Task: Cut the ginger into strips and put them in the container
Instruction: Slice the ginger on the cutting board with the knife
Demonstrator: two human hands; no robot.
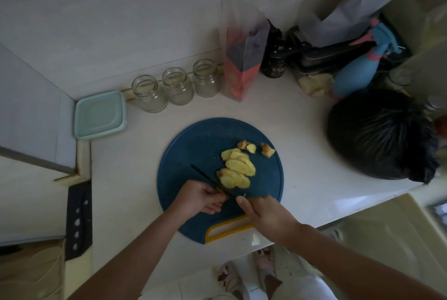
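Clamps right hand point(266, 215) on thin dark knife point(208, 178), pinches blade with left hand point(199, 198); pale yellow ginger slices point(238, 166), no strips yet; lidded mint square container point(100, 115) unused at ten o'clock.

Ginger slices point(238, 171) on cutting board point(193, 144), jars point(177, 86) behind, container point(100, 114) left

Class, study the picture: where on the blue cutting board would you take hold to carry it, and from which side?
Probably by the yellow-rimmed slot in the board, at its near edge. Come from the person's side, fingers through the slot. The board lies flat, so its rim offers little purchase. Keep it level: ginger lies on it.
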